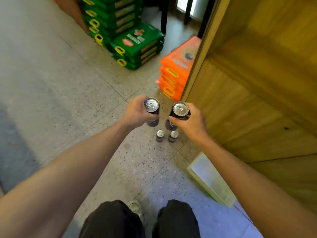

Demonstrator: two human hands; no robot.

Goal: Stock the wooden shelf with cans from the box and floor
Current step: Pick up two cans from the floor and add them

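The dark-trousered knees (pixel 142 220) fill the bottom edge, with a pale shoe (pixel 135 207) between them on the speckled stone floor (pixel 85 100). Both bare forearms reach forward from there.

The step in hand looks like carrying a pair of cans across to the yellow-brown wooden shelf unit (pixel 257 91) on the right. To do it well, keep both cans upright and turn the body towards the shelf rather than twisting the wrists. Set the right-hand can down first, since it is nearer the wood, base flat and pushed well back, then the other just beside it. The boards' loading faces are not in view, so I cannot tell which level has room.

The left hand (pixel 136 114) grips a tall dark drink can with a silver pull-tab lid (pixel 151 109), its fingers clamped round the barrel below the rim. The right hand (pixel 191 121) holds a second dark silver-topped can (pixel 179 112) likewise, thumb on the near side, fingers curled round the far side. Both cans are lid-up, near each other but apart, above the floor and just left of the shelf.

Below them a left floor can (pixel 160 135) and a right floor can (pixel 173 136) stand upright, waiting. A pale open box (pixel 205 187) sits at the shelf's foot.
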